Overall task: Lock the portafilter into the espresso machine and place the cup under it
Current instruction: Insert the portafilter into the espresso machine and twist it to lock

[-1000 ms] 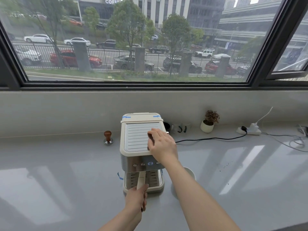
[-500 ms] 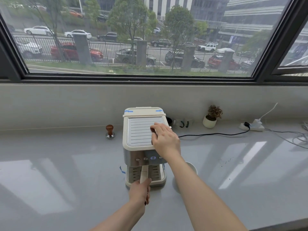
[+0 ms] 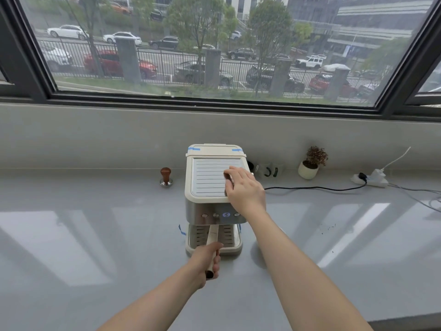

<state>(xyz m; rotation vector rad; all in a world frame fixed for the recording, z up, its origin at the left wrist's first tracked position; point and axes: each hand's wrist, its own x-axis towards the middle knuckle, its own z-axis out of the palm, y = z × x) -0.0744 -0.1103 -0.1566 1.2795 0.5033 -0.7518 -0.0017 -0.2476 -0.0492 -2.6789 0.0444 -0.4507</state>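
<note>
The cream and steel espresso machine stands on the grey counter. My right hand lies palm down on its ribbed top at the right, fingers curled, bracing it. The portafilter's cream handle sticks out from under the front panel towards me, over the drip tray. My left hand is closed around the handle's near end. The portafilter's head is hidden beneath the machine. The cup stands on the counter just right of the drip tray, almost wholly covered by my right forearm.
A wooden-knobbed tamper stands left of the machine. Behind it on the right are small mugs, a potted plant and a power strip with a black cable across the counter. The window ledge wall runs along the back.
Both hands keep their holds. The portafilter handle still points towards me with little change in angle. The view has shifted a little, so the machine sits higher in frame.
</note>
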